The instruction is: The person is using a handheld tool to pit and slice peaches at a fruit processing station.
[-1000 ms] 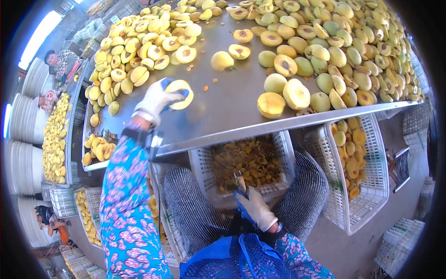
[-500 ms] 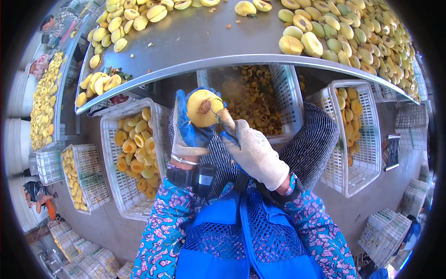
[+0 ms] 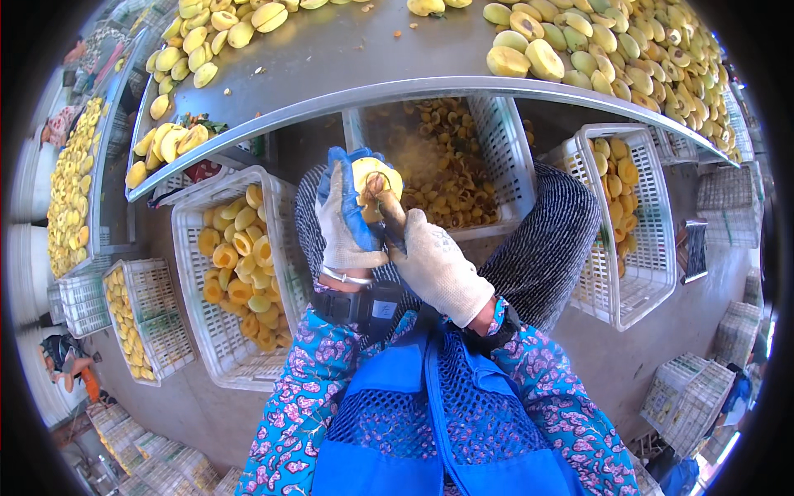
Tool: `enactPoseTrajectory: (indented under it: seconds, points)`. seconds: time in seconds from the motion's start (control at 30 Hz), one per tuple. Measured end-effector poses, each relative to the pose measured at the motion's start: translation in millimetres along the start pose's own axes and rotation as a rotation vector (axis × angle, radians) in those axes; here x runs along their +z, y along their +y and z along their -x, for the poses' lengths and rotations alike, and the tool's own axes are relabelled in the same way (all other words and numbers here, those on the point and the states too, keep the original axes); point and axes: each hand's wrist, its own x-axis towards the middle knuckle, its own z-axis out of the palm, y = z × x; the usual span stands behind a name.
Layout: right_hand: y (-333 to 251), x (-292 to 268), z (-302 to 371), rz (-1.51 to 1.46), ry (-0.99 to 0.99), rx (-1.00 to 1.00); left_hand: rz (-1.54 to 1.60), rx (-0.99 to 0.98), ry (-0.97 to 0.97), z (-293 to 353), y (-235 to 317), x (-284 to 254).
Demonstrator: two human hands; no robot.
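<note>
My left hand, in a white glove with a blue coating, is closed around a yellow peach half. The cut face points up and towards the right, with a brown pit area in its middle. My right hand, in a white knitted glove, grips a short tool with a brownish handle. The tool's tip reaches the brown middle of the peach; its working end is mostly hidden there. Both hands meet above my lap, short of the metal table's edge. Below and beyond them, a white crate holds many small yellow-brown pieces.
A metal table spans the front, with peach halves piled right and left. White crates of peach halves stand at my left and right. Stacked crates and another loaded table are farther off.
The peach half has turned in my left hand, its cut face tilting rightward. The tool has come onto its brown middle, and both hands have shifted slightly. The whole view has moved a little.
</note>
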Motion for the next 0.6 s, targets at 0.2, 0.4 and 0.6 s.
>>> enactPoseTrajectory:
  seconds: [0.2,0.4,0.6]
  points:
    - [23,-11,4,-0.192,-0.205,0.056,-0.407,0.064,-0.342,0,-7,-3]
    - [38,-1,13,-1.267,-0.635,0.239,-0.399,-0.141,-0.252,-13,-7,-19]
    - [53,7,2,-1.431,-0.844,0.246,-0.621,-0.112,-0.316,-28,-8,-28]
